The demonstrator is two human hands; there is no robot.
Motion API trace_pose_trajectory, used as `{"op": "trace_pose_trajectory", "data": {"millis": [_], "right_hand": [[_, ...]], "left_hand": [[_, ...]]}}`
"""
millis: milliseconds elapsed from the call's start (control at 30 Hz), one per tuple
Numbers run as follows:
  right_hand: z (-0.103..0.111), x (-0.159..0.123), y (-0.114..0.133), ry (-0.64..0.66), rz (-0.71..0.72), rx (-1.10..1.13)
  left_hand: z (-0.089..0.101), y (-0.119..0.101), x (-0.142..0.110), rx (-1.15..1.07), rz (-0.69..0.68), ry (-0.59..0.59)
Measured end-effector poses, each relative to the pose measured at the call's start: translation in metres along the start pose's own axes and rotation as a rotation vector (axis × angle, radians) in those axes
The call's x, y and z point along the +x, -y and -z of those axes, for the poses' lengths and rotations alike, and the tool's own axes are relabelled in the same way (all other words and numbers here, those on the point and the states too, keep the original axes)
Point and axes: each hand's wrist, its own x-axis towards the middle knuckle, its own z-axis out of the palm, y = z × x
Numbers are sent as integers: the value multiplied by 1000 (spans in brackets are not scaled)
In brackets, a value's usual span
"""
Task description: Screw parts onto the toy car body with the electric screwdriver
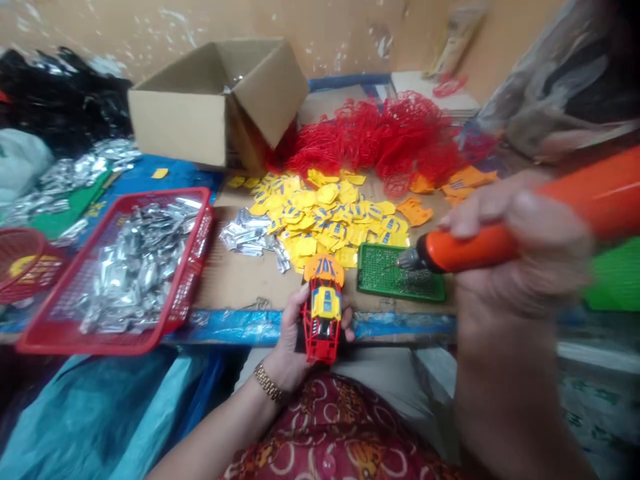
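My left hand (293, 327) is closed around a toy car (325, 313) with a red cage frame, an orange front and a yellow roof panel. It holds the car over the table's front edge. Raised at the right, my right hand (520, 247) grips an orange electric screwdriver (475, 248), whose tip points left over a small green tray (367, 290) of tiny metal screws. Whether a screw sits on the tip is too blurred to tell. Beyond the car lies a heap of yellow panels (320, 213), with several silver pieces (250, 233) beside it.
A red basket (183, 293) of silver pieces stands on the left. Behind are an open cardboard box (177, 127) and a pile of red frames (375, 140). Orange parts (415, 211) lie right of the yellow heap. A smaller red basket (20, 267) is at far left.
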Motion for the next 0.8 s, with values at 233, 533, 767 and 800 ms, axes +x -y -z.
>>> {"op": "trace_pose_trajectory", "data": {"millis": [233,533,767,800], "right_hand": [[-30,-34,47,168,-150,290],[-51,-42,53,205,-143,176],[-45,-46,43,242,-104,213],[-44,-46,42,248,-97,213]], "left_hand": [[-12,3,-12,13,-51,-169],[-17,8,-17,-52,-110,-346],[-23,9,-17,-53,-99,-370],[-23,9,-16,-53,-100,-372]]}}
